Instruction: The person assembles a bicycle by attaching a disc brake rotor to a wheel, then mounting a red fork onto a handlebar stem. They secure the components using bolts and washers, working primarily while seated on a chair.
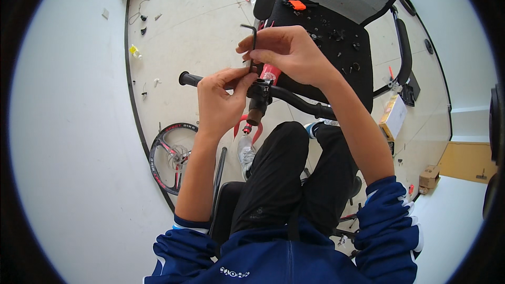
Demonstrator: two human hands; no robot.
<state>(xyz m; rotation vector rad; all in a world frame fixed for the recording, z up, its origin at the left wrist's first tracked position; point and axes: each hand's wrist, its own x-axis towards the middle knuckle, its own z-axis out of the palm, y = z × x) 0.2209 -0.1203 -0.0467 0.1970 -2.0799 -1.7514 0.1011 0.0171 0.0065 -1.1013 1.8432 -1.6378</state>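
An L-shaped black hex key (255,39) stands nearly upright over the stem of a bicycle handlebar, its short bent arm at the top. My right hand (297,55) pinches the key's long shaft between thumb and fingers. Beside it, my left hand (220,102) is closed, thumb and fingertips together at the key's lower end against the stem; what they grip is hidden. The black stem (259,92) clamps the black handlebar (297,101), whose grip (188,79) sticks out to the left. A red frame tube (270,73) shows just behind the stem.
A black mesh office chair (363,81) stands ahead, with small parts and an orange-handled tool (297,4) on its seat. A spoked wheel (176,158) lies at left by the wall. Boxes (393,115) and loose parts are scattered on the tiled floor. My knees flank the bike.
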